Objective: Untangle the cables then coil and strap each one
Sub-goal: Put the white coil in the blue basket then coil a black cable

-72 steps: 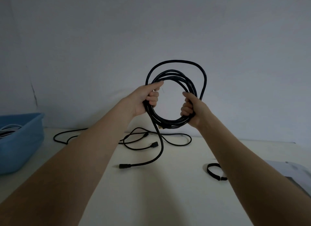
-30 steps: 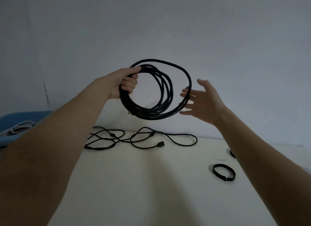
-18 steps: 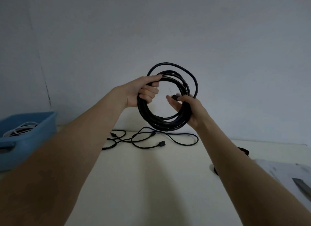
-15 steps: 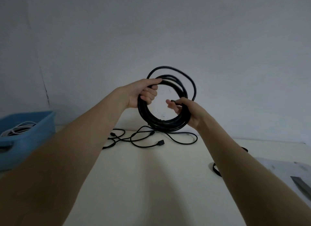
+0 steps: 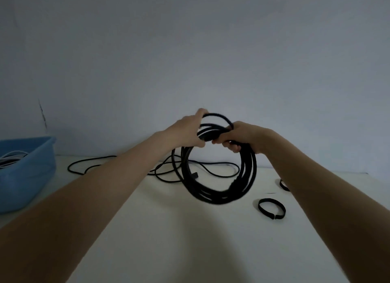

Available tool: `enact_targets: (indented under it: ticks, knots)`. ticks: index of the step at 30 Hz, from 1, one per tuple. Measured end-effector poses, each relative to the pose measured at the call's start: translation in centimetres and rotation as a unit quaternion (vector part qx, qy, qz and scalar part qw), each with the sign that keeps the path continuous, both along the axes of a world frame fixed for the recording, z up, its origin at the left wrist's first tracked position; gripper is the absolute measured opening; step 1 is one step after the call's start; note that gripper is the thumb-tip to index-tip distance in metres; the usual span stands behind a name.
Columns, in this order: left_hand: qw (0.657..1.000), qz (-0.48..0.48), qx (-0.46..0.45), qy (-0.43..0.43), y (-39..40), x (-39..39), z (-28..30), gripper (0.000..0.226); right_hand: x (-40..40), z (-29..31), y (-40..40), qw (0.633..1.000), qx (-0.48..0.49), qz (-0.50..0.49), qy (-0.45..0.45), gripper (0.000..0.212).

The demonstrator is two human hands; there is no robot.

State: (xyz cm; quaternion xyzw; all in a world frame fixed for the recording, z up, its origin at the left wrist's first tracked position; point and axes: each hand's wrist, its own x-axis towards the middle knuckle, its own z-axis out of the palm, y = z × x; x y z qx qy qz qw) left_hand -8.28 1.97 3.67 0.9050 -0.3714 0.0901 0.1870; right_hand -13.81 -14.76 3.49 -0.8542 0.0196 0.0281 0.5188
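A black cable wound into a coil hangs in the air above the pale table. My left hand and my right hand both grip the top of the coil, close together, fingers closed around its strands. A second, thinner black cable lies loose on the table behind the coil, near the wall. A black strap loop lies on the table to the right, and part of another strap shows beside my right forearm.
A blue plastic bin with pale cables inside stands at the table's left edge. A plain wall rises right behind the table.
The coil has come down lower over the table. Both hands have moved together to the top of the coil; the right hand was on its right side before.
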Motion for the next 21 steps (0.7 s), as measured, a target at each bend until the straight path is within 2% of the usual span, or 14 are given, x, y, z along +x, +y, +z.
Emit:
enact_targets:
  ticks: [1,3,5,6,10,12,14,16,19,21]
  knots:
    - [0.999,-0.014,0.038,-0.020,-0.6,-0.3,-0.2,0.085,-0.1,0.1,0.3,0.999,-0.034,0.017,0.009,0.003]
    - [0.989,-0.046,0.113,-0.088,-1.9,-1.1,-0.5,0.076,-0.3,0.0,0.8,0.994,-0.093,0.046,0.017,0.013]
    - [0.972,-0.054,0.171,-0.155,-2.9,-1.7,-0.5,0.056,-0.5,-0.1,1.0,0.989,-0.130,0.064,0.010,0.015]
    - [0.972,-0.053,0.173,-0.148,-3.1,-1.7,-0.5,0.047,-0.6,-0.2,0.9,0.990,-0.131,0.061,0.000,0.014]
    - [0.993,-0.084,0.040,0.065,-3.0,-1.1,0.0,0.023,-1.4,-0.1,-0.2,0.989,-0.122,0.040,-0.067,0.003]
    - [0.991,-0.073,-0.035,0.111,-2.9,-1.0,0.0,0.020,-1.7,-0.3,-1.3,0.992,-0.091,0.026,-0.083,0.003]
    - [0.985,-0.053,-0.104,0.124,-2.6,-1.0,0.0,0.018,-2.1,-0.9,-2.1,0.998,-0.006,0.021,-0.066,0.006]
    - [0.982,-0.040,-0.099,0.158,-2.3,-1.0,-0.2,0.015,-2.4,-1.9,-2.4,0.997,0.037,0.011,-0.061,0.010]
    - [0.970,-0.044,-0.009,0.239,-2.4,-1.4,-0.4,0.006,-2.7,-3.8,-2.5,0.998,0.054,0.011,-0.042,0.013]
    - [0.962,-0.051,0.011,0.270,-2.5,-1.7,-0.8,0.014,-3.1,-5.0,-2.6,0.997,0.075,0.017,-0.029,0.012]
